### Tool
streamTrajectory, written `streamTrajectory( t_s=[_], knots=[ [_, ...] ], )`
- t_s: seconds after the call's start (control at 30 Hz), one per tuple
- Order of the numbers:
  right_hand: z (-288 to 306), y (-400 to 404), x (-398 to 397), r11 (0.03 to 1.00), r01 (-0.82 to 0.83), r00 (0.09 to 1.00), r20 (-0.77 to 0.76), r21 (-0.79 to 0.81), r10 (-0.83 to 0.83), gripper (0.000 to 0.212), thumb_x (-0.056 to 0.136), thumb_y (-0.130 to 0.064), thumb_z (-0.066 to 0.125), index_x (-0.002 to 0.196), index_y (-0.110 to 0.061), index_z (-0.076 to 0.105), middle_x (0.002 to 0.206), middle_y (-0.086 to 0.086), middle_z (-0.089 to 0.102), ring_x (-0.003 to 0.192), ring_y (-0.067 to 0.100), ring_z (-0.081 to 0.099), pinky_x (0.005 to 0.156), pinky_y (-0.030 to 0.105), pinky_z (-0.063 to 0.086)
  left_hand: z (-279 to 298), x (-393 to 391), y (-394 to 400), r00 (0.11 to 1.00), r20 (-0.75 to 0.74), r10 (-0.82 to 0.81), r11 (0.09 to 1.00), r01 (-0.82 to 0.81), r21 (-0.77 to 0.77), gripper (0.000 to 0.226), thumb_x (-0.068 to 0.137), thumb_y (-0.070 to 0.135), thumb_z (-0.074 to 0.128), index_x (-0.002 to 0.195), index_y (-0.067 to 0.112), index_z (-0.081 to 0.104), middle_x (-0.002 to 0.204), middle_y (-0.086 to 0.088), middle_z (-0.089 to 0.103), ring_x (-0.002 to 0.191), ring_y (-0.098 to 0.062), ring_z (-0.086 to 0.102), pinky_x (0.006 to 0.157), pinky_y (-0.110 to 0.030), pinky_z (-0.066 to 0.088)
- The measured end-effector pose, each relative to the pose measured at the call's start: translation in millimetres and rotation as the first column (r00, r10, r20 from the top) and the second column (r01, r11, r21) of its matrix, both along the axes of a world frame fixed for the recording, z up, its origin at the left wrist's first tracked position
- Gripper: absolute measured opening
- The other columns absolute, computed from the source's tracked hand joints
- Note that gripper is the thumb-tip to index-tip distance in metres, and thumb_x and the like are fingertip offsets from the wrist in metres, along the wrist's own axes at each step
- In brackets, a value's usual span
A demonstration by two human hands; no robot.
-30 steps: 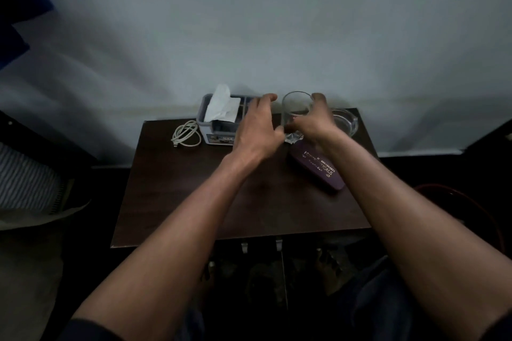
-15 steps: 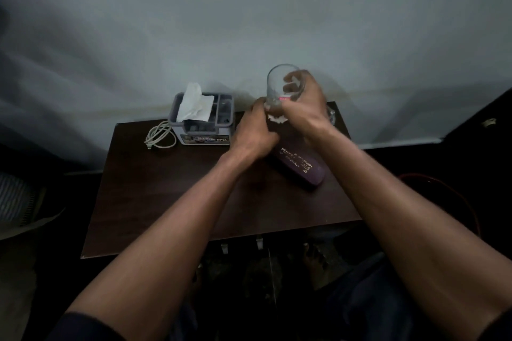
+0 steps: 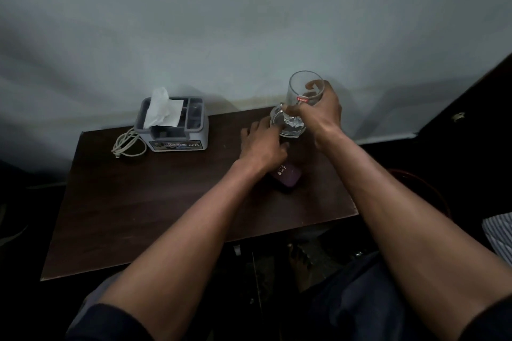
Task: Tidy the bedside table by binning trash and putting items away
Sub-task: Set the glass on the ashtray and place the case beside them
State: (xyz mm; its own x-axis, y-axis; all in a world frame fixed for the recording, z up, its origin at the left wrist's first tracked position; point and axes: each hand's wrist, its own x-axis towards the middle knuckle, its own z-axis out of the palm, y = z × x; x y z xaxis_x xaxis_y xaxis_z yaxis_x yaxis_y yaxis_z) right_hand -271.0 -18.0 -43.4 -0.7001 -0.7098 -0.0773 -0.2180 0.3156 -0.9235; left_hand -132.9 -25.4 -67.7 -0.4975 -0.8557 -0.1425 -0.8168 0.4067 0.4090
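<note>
My right hand (image 3: 321,113) grips a clear drinking glass (image 3: 303,88) with a red label and holds it tilted above the table's back right corner. Just below it sits a glass ashtray (image 3: 288,130) with something crumpled and shiny inside. My left hand (image 3: 263,144) has its fingers and thumb closed on the ashtray's near left rim. A purple case (image 3: 288,178) lies on the dark wooden bedside table (image 3: 155,202), partly under my left wrist.
A grey organiser box (image 3: 177,133) with a white tissue (image 3: 162,108) sticking out stands at the back left against the wall. A coiled white cable (image 3: 127,144) lies beside it. A red-rimmed bin (image 3: 432,188) stands on the floor to the right.
My right hand has lifted the glass off the table and carried it right, above the ashtray. My left hand has moved from beside the glass onto the ashtray's rim.
</note>
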Motion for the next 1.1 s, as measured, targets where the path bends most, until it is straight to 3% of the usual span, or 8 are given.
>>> streamTrajectory(
  t_s=[0.33, 0.6, 0.8, 0.87, 0.97, 1.03, 1.1],
  knots=[
    [-15, -1, 6, 0.999, -0.027, 1.0, 0.012, 0.029, 0.026, 0.07, 0.053, -0.025, 0.098, 0.115, -0.025, 0.065, 0.107, 0.001, 0.076, 0.1, 0.022, 0.073, 0.094, 0.043, 0.061, 1, -11, 4, 0.992, -0.02, 0.121, 0.992, -0.122, -0.03, 0.044, 0.09, 0.027, 0.062, 0.133, 0.017, 0.063, 0.135, -0.008, 0.064, 0.129, -0.031, 0.059, 0.11, -0.047, 0.033],
    [-10, -1, 17, 0.998, -0.035, 0.999, 0.019, 0.055, 0.034, 0.069, 0.057, -0.024, 0.098, 0.117, -0.024, 0.064, 0.102, -0.006, 0.071, 0.1, 0.021, 0.071, 0.089, 0.033, 0.059, 10, 0, 0, 0.975, -0.109, 0.192, 0.977, -0.18, 0.111, 0.046, 0.092, 0.022, 0.061, 0.138, 0.02, 0.062, 0.133, -0.007, 0.068, 0.129, -0.031, 0.06, 0.111, -0.048, 0.034],
    [-4, -1, 20, 0.989, -0.062, 0.997, -0.031, 0.136, 0.067, 0.086, 0.062, -0.027, 0.099, 0.136, -0.018, 0.056, 0.121, 0.003, 0.066, 0.113, 0.025, 0.067, 0.088, 0.029, 0.051, 12, 7, 3, 0.982, -0.043, 0.184, 0.981, -0.181, 0.07, 0.055, 0.091, 0.04, 0.066, 0.141, 0.018, 0.056, 0.143, -0.01, 0.059, 0.137, -0.033, 0.052, 0.112, -0.052, 0.034],
    [2, -1, 19, 0.977, -0.067, 0.991, -0.102, 0.2, 0.089, 0.094, 0.061, -0.031, 0.099, 0.139, -0.013, 0.049, 0.132, 0.008, 0.066, 0.121, 0.03, 0.065, 0.095, 0.035, 0.054, 14, 9, 7, 0.981, 0.026, 0.193, 0.98, -0.194, 0.042, 0.066, 0.089, 0.052, 0.067, 0.142, 0.016, 0.054, 0.146, -0.012, 0.055, 0.14, -0.035, 0.048, 0.113, -0.053, 0.034],
    [18, 3, 15, 0.896, -0.031, 0.939, -0.294, 0.442, 0.178, 0.092, 0.066, -0.031, 0.096, 0.139, -0.006, 0.047, 0.142, 0.015, 0.062, 0.134, 0.038, 0.058, 0.104, 0.047, 0.054, 16, 11, 16, 0.969, 0.128, 0.214, 0.975, -0.219, 0.03, 0.086, 0.083, 0.068, 0.068, 0.146, 0.013, 0.051, 0.15, -0.014, 0.05, 0.142, -0.035, 0.044, 0.114, -0.053, 0.036],
    [31, 12, 13, 0.768, -0.019, 0.851, -0.393, 0.64, 0.349, 0.077, 0.07, -0.027, 0.093, 0.135, -0.008, 0.058, 0.136, 0.014, 0.066, 0.132, 0.038, 0.061, 0.099, 0.044, 0.054, 14, 14, 22, 0.962, 0.168, 0.214, 0.971, -0.229, 0.075, 0.095, 0.08, 0.072, 0.07, 0.148, 0.01, 0.048, 0.152, -0.016, 0.048, 0.143, -0.036, 0.042, 0.114, -0.053, 0.039],
    [39, 22, 15, 0.609, -0.06, 0.756, -0.362, 0.791, 0.545, 0.055, 0.07, -0.025, 0.094, 0.118, -0.012, 0.071, 0.118, 0.01, 0.073, 0.118, 0.033, 0.07, 0.088, 0.039, 0.056, 13, 17, 26, 0.962, 0.173, 0.209, 0.964, -0.232, 0.126, 0.1, 0.078, 0.074, 0.073, 0.15, 0.009, 0.045, 0.154, -0.017, 0.045, 0.144, -0.036, 0.041, 0.112, -0.052, 0.042]
  ],
)
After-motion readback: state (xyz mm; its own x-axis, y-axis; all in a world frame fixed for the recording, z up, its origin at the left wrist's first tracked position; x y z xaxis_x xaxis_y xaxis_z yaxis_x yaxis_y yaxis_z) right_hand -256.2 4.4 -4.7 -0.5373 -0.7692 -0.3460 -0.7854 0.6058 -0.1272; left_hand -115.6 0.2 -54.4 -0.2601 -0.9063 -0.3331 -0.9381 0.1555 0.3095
